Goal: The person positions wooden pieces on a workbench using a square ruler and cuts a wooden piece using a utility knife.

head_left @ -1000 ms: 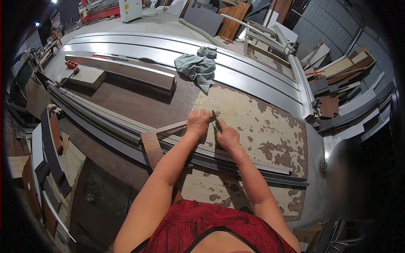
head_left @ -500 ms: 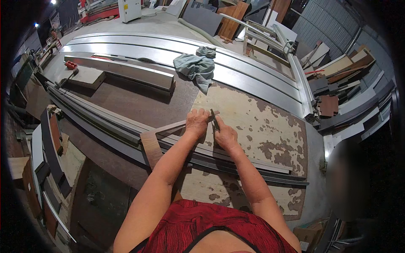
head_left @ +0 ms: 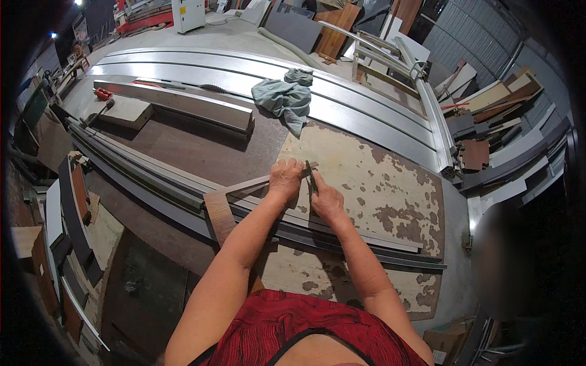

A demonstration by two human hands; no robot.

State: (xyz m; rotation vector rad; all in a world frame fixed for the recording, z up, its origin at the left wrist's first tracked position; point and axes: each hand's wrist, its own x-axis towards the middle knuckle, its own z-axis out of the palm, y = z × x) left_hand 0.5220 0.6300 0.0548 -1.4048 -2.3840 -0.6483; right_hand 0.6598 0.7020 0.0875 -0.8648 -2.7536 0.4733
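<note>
My left hand (head_left: 285, 178) is closed over an angled strip of wood-coloured board (head_left: 247, 184), pressing it down near its far end. The strip's wide near part (head_left: 220, 213) lies across long metal rails beside my left forearm. In my right hand (head_left: 327, 200) is a slim dark hand tool, long and narrow like a file (head_left: 311, 173). Its blade points away from me and crosses the strip's end, just right of my left fingers. Whether the tool is a file or a knife I cannot tell for sure.
A grey-green cloth (head_left: 284, 97) lies beyond my hands, partly on a slotted metal bed (head_left: 366, 113). To the left stand a long metal beam (head_left: 177, 107) and a pale block (head_left: 122, 116). Dark rails (head_left: 378, 251) run under my forearms over a peeling board (head_left: 397, 183).
The dark tool has shifted very slightly toward me in my right hand. My left hand stays in place on the strip.
</note>
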